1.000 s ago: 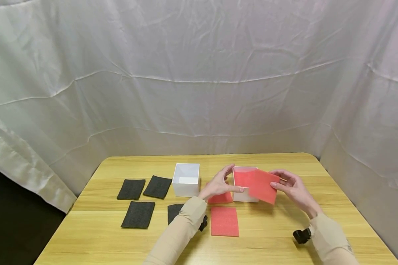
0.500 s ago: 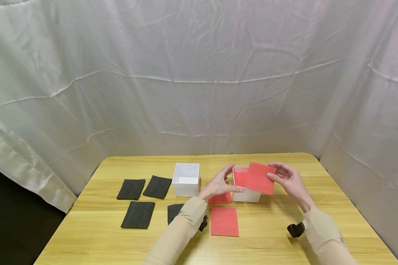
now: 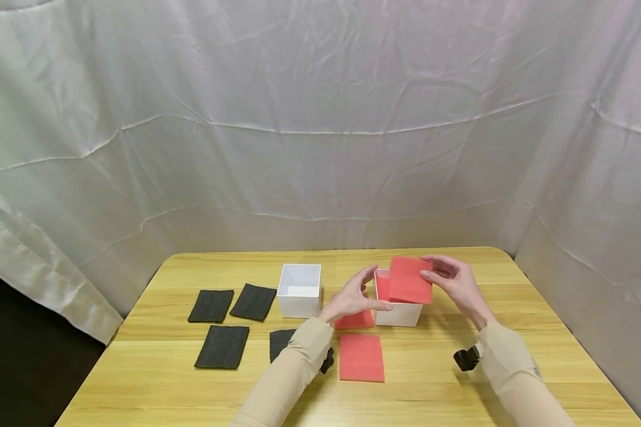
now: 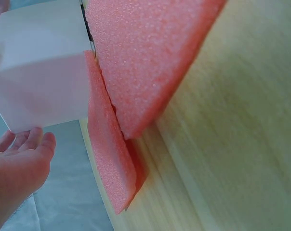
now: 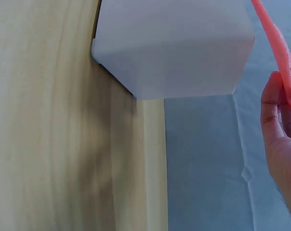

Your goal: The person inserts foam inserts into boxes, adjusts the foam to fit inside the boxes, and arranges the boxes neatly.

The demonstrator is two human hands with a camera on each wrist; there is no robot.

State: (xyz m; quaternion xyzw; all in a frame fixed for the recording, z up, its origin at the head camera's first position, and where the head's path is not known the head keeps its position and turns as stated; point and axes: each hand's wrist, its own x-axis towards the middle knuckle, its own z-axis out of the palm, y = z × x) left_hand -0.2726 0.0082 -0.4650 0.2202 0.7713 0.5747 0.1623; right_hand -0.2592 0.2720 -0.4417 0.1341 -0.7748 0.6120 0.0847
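Observation:
In the head view my right hand (image 3: 454,284) pinches a red foam sheet (image 3: 410,280) by its right edge, thumb in front. The sheet hangs tilted over the right white box (image 3: 397,315), covering much of its opening. More red foam (image 3: 382,283) shows inside that box. My left hand (image 3: 352,296) holds the same box at its left side, thumb along the near rim and fingers at the far corner. The left wrist view shows those fingers (image 4: 32,142) against the box's edge. In the right wrist view, the pinched sheet (image 5: 280,53) stands above and beside the box.
Two red foam sheets lie near the left forearm, one (image 3: 361,357) in front and one (image 3: 355,320) partly under the hand. A second white box (image 3: 299,303) stands left of them. Several black squares (image 3: 221,347) lie on the wooden table (image 3: 427,385); the left sleeve partly covers one.
My right hand has moved left and slightly up, bringing the red foam sheet from the box's right side to over its opening. The left hand stays in place on the box.

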